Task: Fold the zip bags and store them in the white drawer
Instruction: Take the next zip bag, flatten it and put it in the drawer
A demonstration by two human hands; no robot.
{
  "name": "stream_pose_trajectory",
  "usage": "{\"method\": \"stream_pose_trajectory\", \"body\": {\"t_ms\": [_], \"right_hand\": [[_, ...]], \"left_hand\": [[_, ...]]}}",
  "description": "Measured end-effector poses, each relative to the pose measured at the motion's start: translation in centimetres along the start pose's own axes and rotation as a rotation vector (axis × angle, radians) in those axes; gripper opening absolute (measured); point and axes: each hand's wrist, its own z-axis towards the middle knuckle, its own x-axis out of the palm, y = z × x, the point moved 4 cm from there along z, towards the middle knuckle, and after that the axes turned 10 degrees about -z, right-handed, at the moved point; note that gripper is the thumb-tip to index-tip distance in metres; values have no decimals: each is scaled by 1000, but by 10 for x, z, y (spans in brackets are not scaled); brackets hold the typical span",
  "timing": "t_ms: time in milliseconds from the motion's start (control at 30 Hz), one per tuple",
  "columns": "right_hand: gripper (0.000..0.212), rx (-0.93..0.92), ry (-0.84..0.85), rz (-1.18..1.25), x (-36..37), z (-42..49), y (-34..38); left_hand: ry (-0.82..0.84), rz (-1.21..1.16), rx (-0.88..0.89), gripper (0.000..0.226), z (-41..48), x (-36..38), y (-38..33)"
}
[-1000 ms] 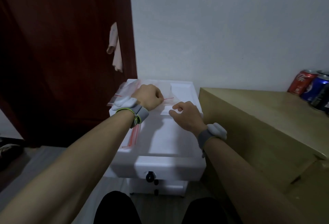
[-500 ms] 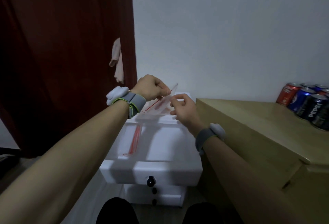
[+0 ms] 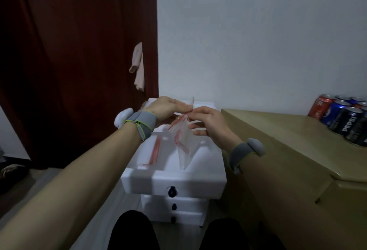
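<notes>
A second ago my hands were low, pressing a bag flat; half a second ago they had lifted it on a slant. Now the clear plastic zip bag with a red seal strip (image 3: 184, 142) hangs at the centre of the frame, its lower corner dipping towards the white surface beneath, though I cannot tell whether it touches.

My left hand (image 3: 166, 106) pinches the bag's top edge between thumb and fingertips. My right hand (image 3: 210, 122) meets it there, thumb and forefinger closed on the same edge, the other fingers (image 3: 198, 129) spread straight behind the film. The bag is thin, glossy and creased, folded to a rough triangle.

Below it stands the white plastic drawer unit (image 3: 172, 180), smooth and boxy, with a recessed top. Its top front, carrying a round black knob (image 3: 172, 191), juts forward of two lower fronts. More clear bags with red strips (image 3: 155, 150) lie flat in the recess, left of the hanging bag.

Each wrist wears a grey fabric band (image 3: 146, 122) with a rounded pale pod. At right is a matte tan wooden table (image 3: 278, 140) with shiny red, blue and black drink cans (image 3: 345, 116) at its far edge. Upper left is a dark red panel (image 3: 79, 51) with a limp beige cloth (image 3: 138, 67) hanging on it.
</notes>
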Motion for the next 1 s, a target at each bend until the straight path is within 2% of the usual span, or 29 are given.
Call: {"method": "stream_pose_trajectory", "body": {"t_ms": [67,167,400,733,1000], "right_hand": [[14,29,45,-42,2,-5,-13],[17,58,97,-131,8,-12,-32],[14,12,82,-396,13,-12,-51],[15,80,116,-351,12,-2,-58],[16,29,133,-391,16,2,-59]], "left_hand": [[-34,-16,-49,17,-2,-1,21],[-61,-52,-120,4,-3,0,48],[-88,-31,-158,26,0,3,70],[-111,-28,-115,16,2,-7,80],[-4,254,-163,13,-3,-11,85]]}}
